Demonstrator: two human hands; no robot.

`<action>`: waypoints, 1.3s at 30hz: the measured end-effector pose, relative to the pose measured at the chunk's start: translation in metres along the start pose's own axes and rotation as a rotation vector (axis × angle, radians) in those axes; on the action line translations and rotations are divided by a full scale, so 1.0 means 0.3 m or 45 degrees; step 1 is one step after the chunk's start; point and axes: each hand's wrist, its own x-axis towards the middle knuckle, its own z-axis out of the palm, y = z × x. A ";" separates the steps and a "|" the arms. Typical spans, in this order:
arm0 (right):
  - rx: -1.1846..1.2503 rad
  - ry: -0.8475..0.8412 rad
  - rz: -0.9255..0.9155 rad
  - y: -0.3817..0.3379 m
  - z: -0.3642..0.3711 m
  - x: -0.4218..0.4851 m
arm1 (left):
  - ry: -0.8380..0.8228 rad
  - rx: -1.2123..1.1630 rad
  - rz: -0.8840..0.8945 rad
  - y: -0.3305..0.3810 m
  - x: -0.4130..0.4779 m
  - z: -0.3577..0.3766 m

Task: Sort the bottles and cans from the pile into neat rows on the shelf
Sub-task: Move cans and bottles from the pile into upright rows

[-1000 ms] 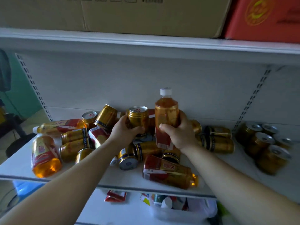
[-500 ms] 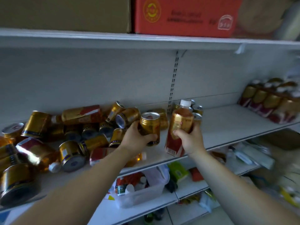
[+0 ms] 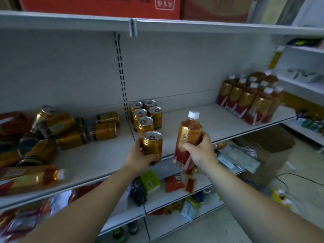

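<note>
Done: can rows (image 3: 140,114), bottle rows (image 3: 245,100) begun.
Left: pile (image 3: 57,123) lay unsorted.
Grip: left hand (image 3: 138,156) clasped can (image 3: 152,146); right hand (image 3: 199,153), bottle (image 3: 188,135).

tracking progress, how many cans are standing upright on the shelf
5, all just right of the slotted post: three in the left row, two in the right row. A sixth can is in the left hand, not yet shelved; another could hide behind it.
</note>
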 end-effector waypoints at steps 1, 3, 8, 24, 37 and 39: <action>-0.017 -0.014 0.001 0.007 -0.024 0.024 | 0.016 0.012 0.007 0.002 0.010 0.033; -0.046 -0.039 -0.007 0.018 -0.058 0.068 | 0.054 0.050 0.011 0.004 0.026 0.089; -0.081 -0.112 -0.054 0.024 -0.075 0.175 | 0.147 0.130 0.013 -0.007 0.098 0.187; -0.157 -0.308 -0.278 0.071 0.011 0.511 | 0.411 0.087 0.174 -0.049 0.267 0.320; -0.109 -0.650 -0.386 0.108 -0.043 0.615 | 0.888 1.088 0.323 -0.010 0.274 0.382; -0.096 -0.680 -0.400 0.113 -0.046 0.623 | 0.878 1.138 0.254 -0.002 0.287 0.368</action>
